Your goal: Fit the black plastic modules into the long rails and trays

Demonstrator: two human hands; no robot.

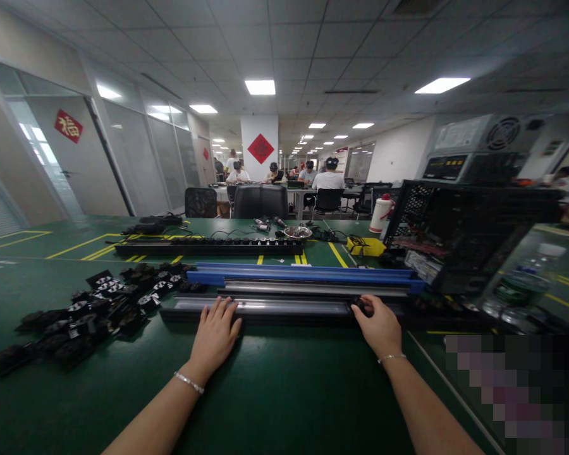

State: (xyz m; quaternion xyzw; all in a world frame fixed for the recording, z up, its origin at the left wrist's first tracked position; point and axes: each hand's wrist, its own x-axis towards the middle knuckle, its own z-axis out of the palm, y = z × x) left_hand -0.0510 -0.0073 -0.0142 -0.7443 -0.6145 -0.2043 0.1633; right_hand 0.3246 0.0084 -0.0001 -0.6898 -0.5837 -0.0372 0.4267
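Note:
A long black rail with a shiny channel [289,306] lies across the green table before me. My left hand [217,332] rests on its left part, fingers stretched out and lying flat. Near the rail's right part, my right hand [378,323] is closed, thumb and fingers pinching a small black part [366,308]. Most of that part is hidden by the fingers. Just behind the rail are a grey metal strip [313,289] and a blue rail [303,273]. Loose black socket-like modules [109,303] are heaped to the left.
A black power strip [208,246] lies farther back. At the right stand an open computer case [459,234], a clear plastic bottle [526,278] and a red-and-white bottle [382,213]. A dish of small parts [297,232] and a yellow box [366,246] sit behind. People work at tables beyond.

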